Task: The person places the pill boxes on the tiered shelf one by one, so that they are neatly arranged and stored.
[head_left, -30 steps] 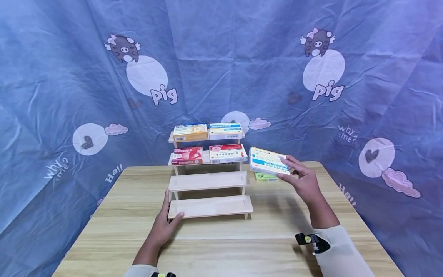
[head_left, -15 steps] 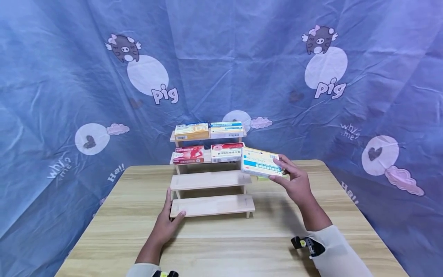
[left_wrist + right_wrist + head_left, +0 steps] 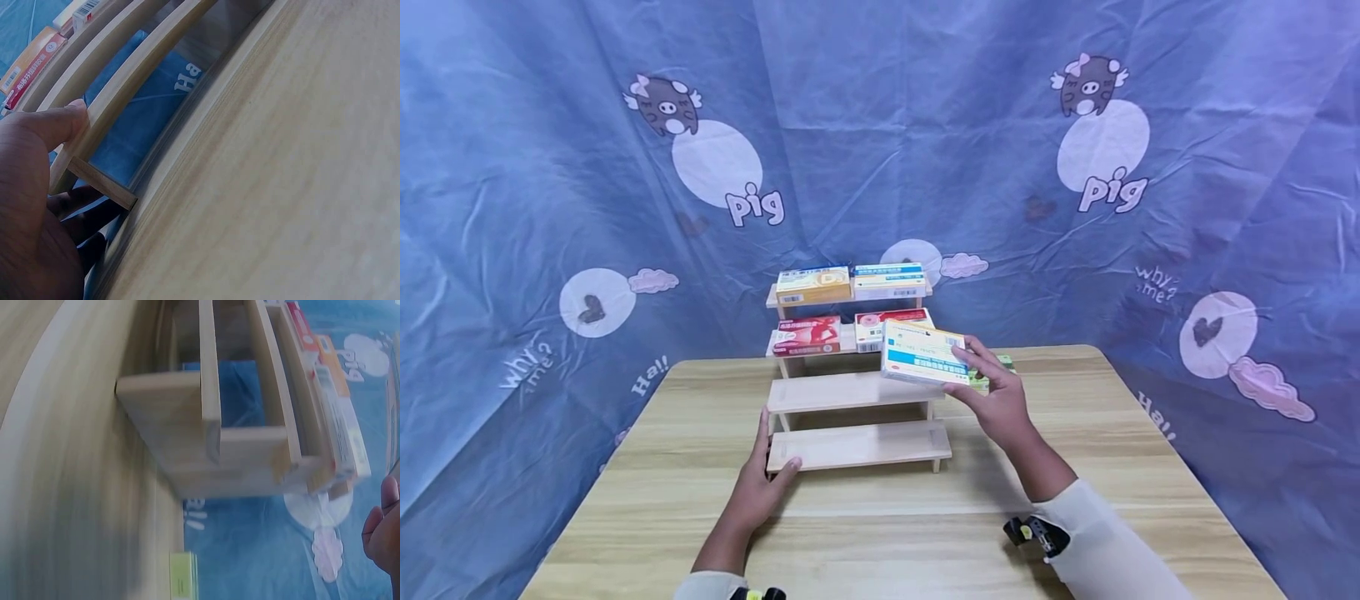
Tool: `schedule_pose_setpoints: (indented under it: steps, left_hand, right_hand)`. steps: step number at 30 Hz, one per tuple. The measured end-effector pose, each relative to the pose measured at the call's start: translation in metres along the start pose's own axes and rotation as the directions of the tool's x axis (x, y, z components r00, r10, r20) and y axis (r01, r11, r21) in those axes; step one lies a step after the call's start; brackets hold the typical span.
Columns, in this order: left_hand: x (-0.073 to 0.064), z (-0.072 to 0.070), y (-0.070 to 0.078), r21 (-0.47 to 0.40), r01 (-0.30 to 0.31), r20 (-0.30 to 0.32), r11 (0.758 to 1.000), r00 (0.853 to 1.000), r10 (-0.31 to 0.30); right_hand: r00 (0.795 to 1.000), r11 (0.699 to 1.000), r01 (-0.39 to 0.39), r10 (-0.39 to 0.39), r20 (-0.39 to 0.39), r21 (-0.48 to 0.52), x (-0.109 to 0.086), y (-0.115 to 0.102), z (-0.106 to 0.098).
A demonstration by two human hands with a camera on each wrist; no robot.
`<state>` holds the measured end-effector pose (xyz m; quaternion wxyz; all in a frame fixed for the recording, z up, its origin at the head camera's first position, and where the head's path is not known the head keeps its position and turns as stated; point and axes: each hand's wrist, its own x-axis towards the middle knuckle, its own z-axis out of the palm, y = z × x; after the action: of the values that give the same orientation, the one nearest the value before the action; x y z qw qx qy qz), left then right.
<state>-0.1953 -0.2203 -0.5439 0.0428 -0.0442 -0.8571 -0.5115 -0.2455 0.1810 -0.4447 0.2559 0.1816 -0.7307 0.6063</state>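
A stepped wooden display stand has several tiers. At the left end of its lowest step, my left hand holds on; in the left wrist view the thumb presses the step's edge and the fingers reach round the end. My right hand pinches a white, blue and yellow medicine box by its right end. That box is tilted above the second-lowest step and partly covers a red-and-white medicine box behind it. Only some fingertips of the right hand show in the right wrist view.
A red box shares the upper-middle tier. On the top tier stand a yellow-orange box and a blue-and-white box. A green box lies on the table, partly behind the right hand. Printed blue cloth hangs behind.
My right hand has carried the white, blue and yellow box leftward, from beside the stand to over its right half. The left hand stays on the lowest step.
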Motion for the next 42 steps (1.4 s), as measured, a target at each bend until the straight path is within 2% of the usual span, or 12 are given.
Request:
schedule_pose_setpoints:
  steps: [5, 12, 17, 31, 42]
  left_hand:
    - [0.0, 0.0, 0.0, -0.006, -0.005, 0.005, 1.0, 1.0, 0.005]
    - [0.0, 0.0, 0.001, -0.003, -0.008, -0.001, 1.0, 1.0, 0.008]
    - [0.001, -0.001, 0.0, 0.001, -0.009, 0.0, 1.0, 1.0, 0.009]
    - [0.003, 0.0, -0.002, 0.009, 0.003, 0.005, 1.0, 1.0, -0.003]
    - [0.004, 0.0, -0.004, -0.01, -0.002, 0.005, 1.0, 1.0, 0.002]
  right_hand:
    - [1.0, 1.0, -0.002, 0.002, 0.029, -0.003, 0.002, -0.001, 0.015]
    - [1.0, 0.998, -0.015, 0.016, -0.018, 0.064, 0.01, -0.007, 0.034]
    - [1.0, 0.996, 0.005, -0.004, -0.012, 0.09, 0.013, -0.012, 0.049]
    - [0.997, 1.0, -0.001, -0.001, 0.083, 0.02, 0.014, -0.021, 0.083]
    - [0.985, 1.0, 0.013, -0.009, 0.173, -0.024, 0.011, -0.021, 0.099]
